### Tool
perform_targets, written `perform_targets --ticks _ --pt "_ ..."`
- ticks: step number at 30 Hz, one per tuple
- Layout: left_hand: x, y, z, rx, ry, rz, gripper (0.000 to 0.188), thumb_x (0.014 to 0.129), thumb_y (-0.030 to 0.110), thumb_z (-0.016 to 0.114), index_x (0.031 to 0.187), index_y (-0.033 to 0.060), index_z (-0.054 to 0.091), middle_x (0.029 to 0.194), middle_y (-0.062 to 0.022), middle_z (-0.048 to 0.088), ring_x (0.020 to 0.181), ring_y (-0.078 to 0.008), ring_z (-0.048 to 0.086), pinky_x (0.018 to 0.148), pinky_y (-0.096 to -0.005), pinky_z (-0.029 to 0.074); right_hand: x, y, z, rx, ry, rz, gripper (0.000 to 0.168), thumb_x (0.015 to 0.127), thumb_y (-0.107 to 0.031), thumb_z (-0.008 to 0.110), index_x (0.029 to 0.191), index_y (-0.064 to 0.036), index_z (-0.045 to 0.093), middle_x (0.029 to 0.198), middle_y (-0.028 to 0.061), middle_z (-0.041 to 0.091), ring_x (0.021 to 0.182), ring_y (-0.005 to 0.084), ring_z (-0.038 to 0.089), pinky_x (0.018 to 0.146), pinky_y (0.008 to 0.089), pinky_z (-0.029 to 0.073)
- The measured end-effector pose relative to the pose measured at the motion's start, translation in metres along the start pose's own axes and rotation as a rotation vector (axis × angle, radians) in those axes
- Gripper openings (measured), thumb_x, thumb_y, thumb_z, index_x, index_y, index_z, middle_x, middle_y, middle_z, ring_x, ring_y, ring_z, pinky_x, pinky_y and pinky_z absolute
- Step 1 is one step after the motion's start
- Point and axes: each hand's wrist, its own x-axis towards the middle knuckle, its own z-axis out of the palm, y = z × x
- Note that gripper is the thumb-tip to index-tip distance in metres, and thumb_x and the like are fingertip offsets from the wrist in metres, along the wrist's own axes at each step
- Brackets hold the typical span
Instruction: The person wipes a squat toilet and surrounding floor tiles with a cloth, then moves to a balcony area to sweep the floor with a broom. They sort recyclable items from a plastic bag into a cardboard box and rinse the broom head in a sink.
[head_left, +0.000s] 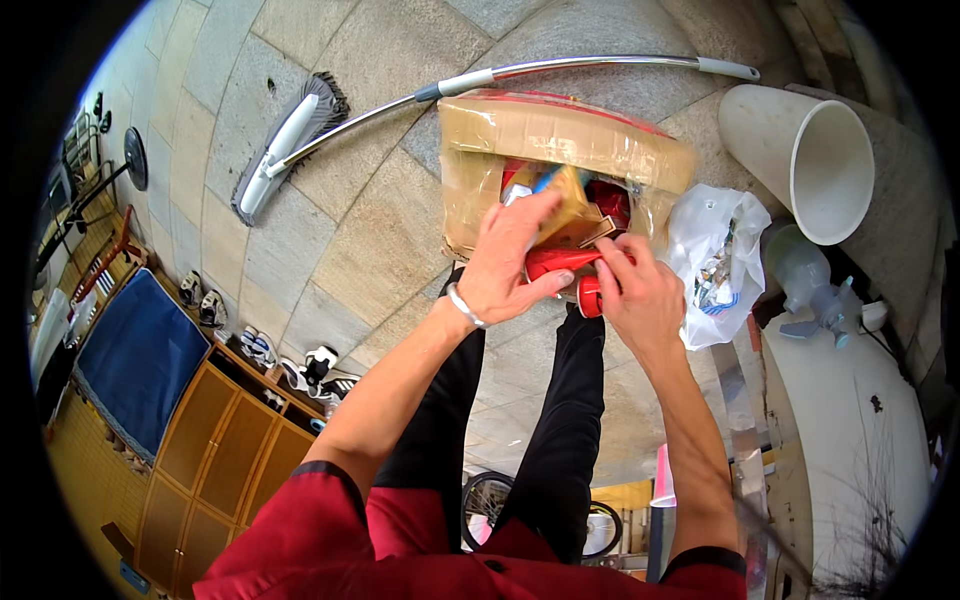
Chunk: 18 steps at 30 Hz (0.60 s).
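Note:
My left hand (501, 266), with a pale bangle at the wrist, reaches over the near edge of an open cardboard box (562, 146). Its fingers are blurred and spread, and its thumb lies against a crumpled red piece (559, 261); whether it grips this is unclear. My right hand (641, 289) pinches the right end of that piece between thumb and fingers. Under it, against the right fingers, is a round-ended red object (590, 296). Inside the box sit a yellow-brown carton (564, 202) and a shiny dark red package (611, 202), with smaller items partly hidden.
A mop (289, 146) lies on the stone-tiled floor, its pole passing behind the box. To the right are a translucent plastic bag with scraps (716, 262), a white tapered bin (832, 172) on its side and clear plastic bottles (802, 262). Shoes (259, 346) line a wooden cabinet (217, 450).

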Motion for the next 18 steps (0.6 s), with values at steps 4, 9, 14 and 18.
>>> perform_targets --ticks 4,9,14,18 --pt "0.018 -0.04 0.034 0.092 0.142 0.092 0.054 0.092 0.028 0.06 0.144 0.0197 0.047 0.145 -0.0203 0.036 0.127 -0.0415 0.037 0.108 -0.0494 0.028 0.03 -0.008 0.031 -0.22 -0.159 -0.093 0.019 0.087 -0.015 0.062 0.102 -0.003 0.061 0.095 0.0114 0.056 0.069 0.0319 0.066 0.063 0.0426 0.054" --pt "0.04 -0.059 0.052 0.365 0.171 0.028 0.054 0.09 0.023 0.059 0.142 0.0215 0.047 0.13 -0.0146 0.045 0.121 -0.0357 0.039 0.106 -0.0494 0.025 0.055 0.002 0.077 -0.357 -0.268 0.019 0.021 0.089 -0.015 0.058 0.102 0.001 0.054 0.099 0.0168 0.055 0.069 0.0337 0.068 0.06 0.0444 0.056" --pt "0.054 -0.083 0.055 0.302 0.073 -0.034 0.053 0.09 0.026 0.056 0.142 0.0247 0.046 0.134 -0.0127 0.046 0.126 -0.0362 0.038 0.111 -0.0532 0.021 0.062 0.005 0.091 -0.336 -0.326 0.117 0.024 0.089 -0.016 0.056 0.105 -0.001 0.049 0.102 0.0205 0.058 0.072 0.0349 0.07 0.06 0.0466 0.057" --pt "0.06 -0.106 0.067 0.456 0.184 0.071 0.047 0.093 0.033 0.055 0.139 0.0247 0.05 0.134 -0.0122 0.048 0.125 -0.0357 0.04 0.11 -0.0519 0.022 0.074 0.012 0.092 -0.333 -0.328 0.125 0.029 0.089 -0.023 0.058 0.109 -0.003 0.048 0.108 0.0215 0.059 0.077 0.0406 0.069 0.069 0.0488 0.057"
